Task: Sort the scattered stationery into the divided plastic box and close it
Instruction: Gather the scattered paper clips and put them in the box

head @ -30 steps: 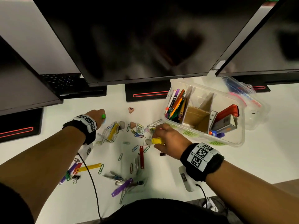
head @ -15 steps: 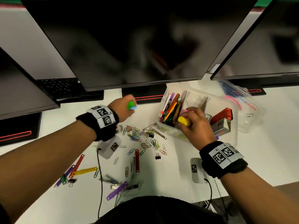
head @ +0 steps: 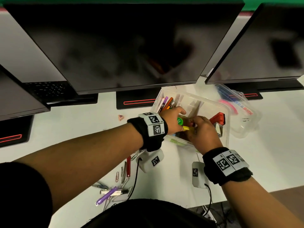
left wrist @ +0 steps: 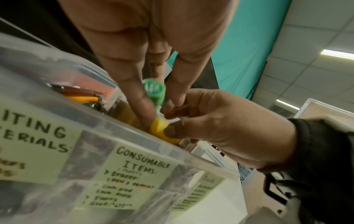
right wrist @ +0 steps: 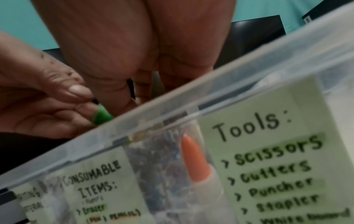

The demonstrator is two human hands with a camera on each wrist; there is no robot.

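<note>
The clear divided plastic box [head: 228, 129] stands open under the monitors, with green labels on its front wall [left wrist: 134, 174]. Both hands meet over its middle compartment, labelled consumable items. My left hand [head: 174, 119] pinches a small green-capped item [head: 180, 120] between its fingertips [left wrist: 147, 106], cap upward. My right hand [head: 199, 127] pinches a small yellow item [head: 185, 128] just above the front rim [left wrist: 161, 131]. In the right wrist view only the green item [right wrist: 101, 116] and the box rim [right wrist: 210, 94] show; the yellow one is hidden.
Pens [head: 166, 102] fill the left compartment and a red stapler [head: 218, 118] lies in the right one. The clear lid [head: 238, 112] lies to the right of the box. Paper clips, a red strip [head: 128, 165], a purple pen [head: 107, 195] and a pink eraser [head: 120, 117] lie on the white desk.
Both hands left the scattered pile and came together over the box's middle compartment, the left carrying the green item, the right the yellow one.
</note>
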